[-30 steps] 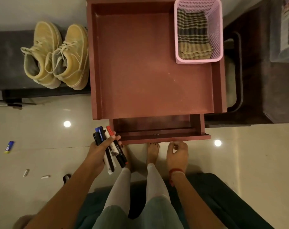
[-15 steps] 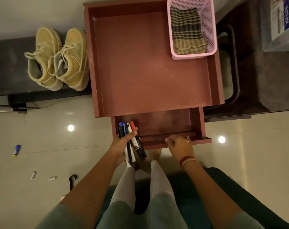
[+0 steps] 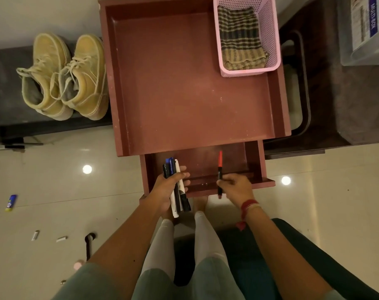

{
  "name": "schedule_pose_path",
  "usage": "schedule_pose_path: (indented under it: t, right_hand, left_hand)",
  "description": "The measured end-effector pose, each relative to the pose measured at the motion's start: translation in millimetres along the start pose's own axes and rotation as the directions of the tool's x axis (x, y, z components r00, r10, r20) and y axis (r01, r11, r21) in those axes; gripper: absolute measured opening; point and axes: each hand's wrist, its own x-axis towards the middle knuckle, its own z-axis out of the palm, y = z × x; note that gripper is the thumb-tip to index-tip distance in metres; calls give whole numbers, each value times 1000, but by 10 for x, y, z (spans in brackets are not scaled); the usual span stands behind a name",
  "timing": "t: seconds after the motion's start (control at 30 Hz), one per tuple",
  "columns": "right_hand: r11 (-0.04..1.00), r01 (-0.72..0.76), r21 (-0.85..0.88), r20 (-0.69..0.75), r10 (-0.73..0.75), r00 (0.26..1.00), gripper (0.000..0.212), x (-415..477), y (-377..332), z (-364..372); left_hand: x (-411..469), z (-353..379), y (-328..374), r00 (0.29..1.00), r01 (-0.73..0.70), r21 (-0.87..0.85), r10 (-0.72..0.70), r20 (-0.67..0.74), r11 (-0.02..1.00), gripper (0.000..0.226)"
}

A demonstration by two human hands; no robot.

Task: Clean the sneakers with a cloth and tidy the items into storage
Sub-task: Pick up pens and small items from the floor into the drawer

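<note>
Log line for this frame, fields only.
left hand: grips marker bundle | right hand: pinches red marker over open drawer | cloth: in pink basket

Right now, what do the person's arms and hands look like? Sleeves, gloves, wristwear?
No gloves on the left hand or right hand; both forearms bare. A short grey-green sleeve covers the left upper arm. The right wrist wears a red thread band with a pale strand and a dangling red tassel. Left wrist bare.
</note>
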Motion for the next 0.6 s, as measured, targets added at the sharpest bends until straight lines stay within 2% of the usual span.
schedule_pose_path:
  t: [0.1,0.23,0.3,0.4,0.53,0.6]
  right_hand:
    - [973,-34,-229,-175,-7,985,22,465,157,-213]
    - [845,-34,-534,-255,-123,959,26,939,224,-238]
    - [760,3,-650,-251,-218,943,24,1067,241,-232]
    - [609,23,-793,-179,-270,946,25,1244,301,-229]
    - [476,15,-879,-110,-234,966,29,1394,374,-220]
    - [460,-6,-888,-110,-200,974,30,1402,402,-202]
  left_hand:
    - [47,-13,-17,1000,-3,35,2,20,999,29]
    - [161,-60,-44,1000,0,-11,-1,-10,1000,28]
    - [236,-88,-61,1000,-11,-25,10,-30,1000,26]
    - [336,-119,-89,999,-38,-10,38,-38,999,25]
    - [431,-129,-72,999,-40,4,41,-36,999,26]
    - [465,-123,-43,999,-37,3,37,-35,999,25]
